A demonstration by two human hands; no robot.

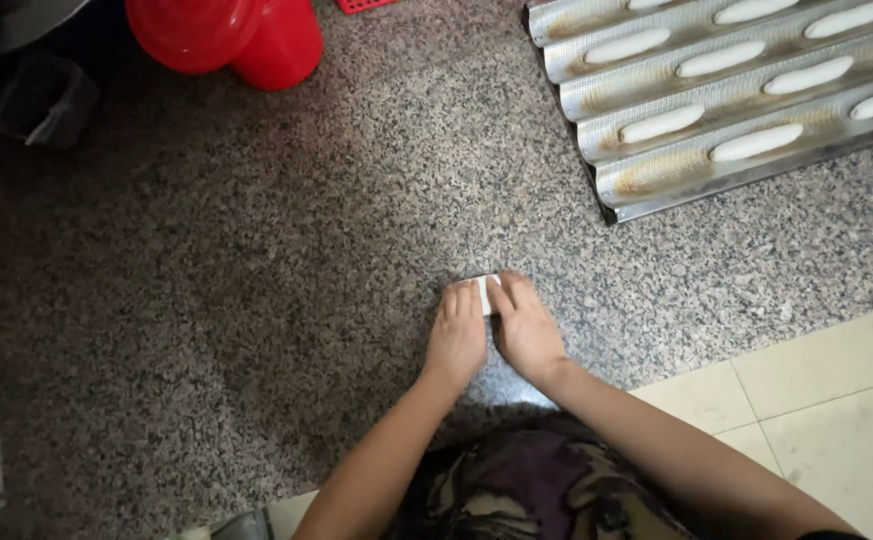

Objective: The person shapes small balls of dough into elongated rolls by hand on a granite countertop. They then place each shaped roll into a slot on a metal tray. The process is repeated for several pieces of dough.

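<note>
Centre frame: left hand (456, 335) and right hand (525, 328) press flat, fingers together, on a small white dough piece (486, 293) on the granite table (257, 300) | risk: uneven pressure squashes it lopsided, unlike the shaped pieces on the corrugated tray (617, 190), upper right

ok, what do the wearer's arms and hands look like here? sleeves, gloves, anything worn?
Both arms are bare up to where the frame cuts them off: no sleeves in view. The left hand and right hand wear no gloves; no rings, watch or bands are visible. A dark patterned garment with purple patches covers the torso.
</note>
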